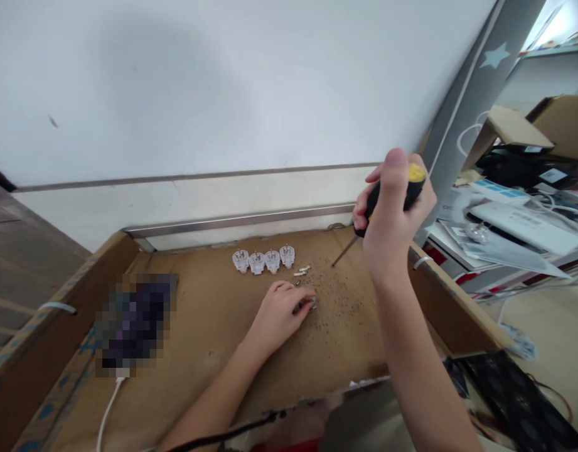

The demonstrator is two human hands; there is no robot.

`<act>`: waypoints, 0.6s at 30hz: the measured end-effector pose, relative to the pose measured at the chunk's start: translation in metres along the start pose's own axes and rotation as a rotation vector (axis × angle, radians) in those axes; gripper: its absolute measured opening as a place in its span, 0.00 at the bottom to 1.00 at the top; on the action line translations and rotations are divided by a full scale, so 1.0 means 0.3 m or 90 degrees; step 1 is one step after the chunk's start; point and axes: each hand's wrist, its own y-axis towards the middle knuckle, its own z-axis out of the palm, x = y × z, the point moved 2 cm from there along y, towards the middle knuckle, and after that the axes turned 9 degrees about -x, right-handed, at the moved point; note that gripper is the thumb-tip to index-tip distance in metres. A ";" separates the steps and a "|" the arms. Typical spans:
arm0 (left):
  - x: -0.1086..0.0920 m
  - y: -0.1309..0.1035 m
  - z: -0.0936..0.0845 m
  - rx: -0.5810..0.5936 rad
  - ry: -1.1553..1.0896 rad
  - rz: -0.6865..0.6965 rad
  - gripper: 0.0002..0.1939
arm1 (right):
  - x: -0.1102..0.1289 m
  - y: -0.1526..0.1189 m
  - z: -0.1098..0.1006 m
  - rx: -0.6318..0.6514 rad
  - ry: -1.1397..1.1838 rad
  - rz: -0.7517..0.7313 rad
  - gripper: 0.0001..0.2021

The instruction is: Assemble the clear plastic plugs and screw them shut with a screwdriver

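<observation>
My right hand (395,207) is raised above the right side of the cardboard surface, wrapped round the black and yellow handle of a screwdriver (344,252). The shaft slants down to the left, its tip near scattered small dark screws (338,301). My left hand (285,306) rests on the cardboard, thumb and fingers closed on a small whitish piece (314,302), mostly hidden, whose kind I cannot make out. Beyond that hand, several clear-white electrical plugs (256,262) stand in a row with their pins up. A few small pale strips (302,271) lie close by.
A low-sided cardboard tray (199,351) forms the work surface. At its left lies a blurred-out dark device (138,320) with a white cable (108,408). A white wall (270,94) rises behind. On the right, a cluttered table (514,220) holds papers, cables and boxes.
</observation>
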 end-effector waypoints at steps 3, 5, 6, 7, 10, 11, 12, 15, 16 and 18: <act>0.002 0.001 -0.001 -0.013 0.010 0.001 0.07 | -0.003 0.003 0.002 0.006 0.000 0.011 0.20; 0.002 0.000 -0.001 -0.019 0.009 0.003 0.07 | -0.004 0.005 0.002 0.007 0.000 0.007 0.20; 0.002 0.000 -0.001 -0.018 0.005 0.003 0.07 | -0.004 0.006 0.002 0.007 0.000 0.004 0.20; 0.002 0.000 -0.001 -0.016 0.000 0.003 0.07 | -0.004 0.006 0.001 0.007 0.001 0.001 0.20; 0.003 -0.001 -0.001 -0.010 -0.007 0.002 0.07 | -0.003 0.005 0.001 0.003 0.011 0.000 0.19; 0.003 -0.002 -0.001 -0.008 -0.007 0.001 0.07 | -0.002 0.004 0.001 0.002 0.016 0.002 0.19; 0.004 -0.002 -0.001 -0.005 -0.008 0.001 0.06 | -0.002 0.003 0.001 0.000 0.020 0.003 0.19; 0.004 -0.004 -0.003 -0.014 -0.012 0.005 0.06 | -0.003 0.003 0.001 -0.002 0.011 0.002 0.20; 0.004 -0.004 -0.004 -0.021 -0.013 0.007 0.06 | -0.003 0.003 0.001 -0.001 0.002 -0.001 0.20; 0.003 -0.004 -0.004 -0.024 -0.012 0.006 0.06 | -0.005 0.004 0.001 -0.003 -0.019 -0.004 0.21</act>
